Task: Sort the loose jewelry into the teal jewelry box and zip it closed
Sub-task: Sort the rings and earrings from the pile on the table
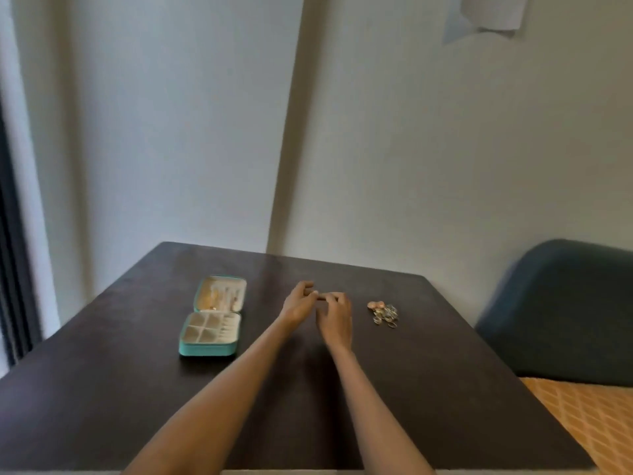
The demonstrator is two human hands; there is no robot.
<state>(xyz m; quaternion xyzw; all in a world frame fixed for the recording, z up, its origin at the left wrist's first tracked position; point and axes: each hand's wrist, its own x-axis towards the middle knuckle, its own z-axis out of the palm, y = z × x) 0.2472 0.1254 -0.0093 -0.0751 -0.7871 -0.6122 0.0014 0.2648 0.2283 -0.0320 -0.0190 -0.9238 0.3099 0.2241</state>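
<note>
Your two hands meet over the middle of the dark tabletop [102,389], both arms reaching forward from the near edge. Your left hand [297,306] has its fingers curled, thumb and fingertips drawn toward the right hand. Your right hand [335,315] is curled too, knuckles up, its fingertips touching those of the left. Something small seems to be pinched between the two hands, but the picture is too blurred to tell what it is, so the grip of either hand cannot be told for certain.

The teal jewelry box [212,317] lies open to the left of your hands, well apart from them. Its near half [209,334] rests flat and shows pale square compartments on the left and a row of ring rolls on the right. Its far half [221,293], the lid, is folded back flat on the tabletop and has some small gold-coloured pieces lying against its cream lining. The zip is undone.

The loose jewelry [385,313] sits in a small heap to the right of your right hand, near it but not touching: mostly silver-coloured rings, with a pinkish piece at the far left of the heap.

A dark blue chair back [561,313] stands beyond the right edge of the tabletop, with an orange patterned surface [589,416] below it. A pale wall [411,149] rises behind.
</note>
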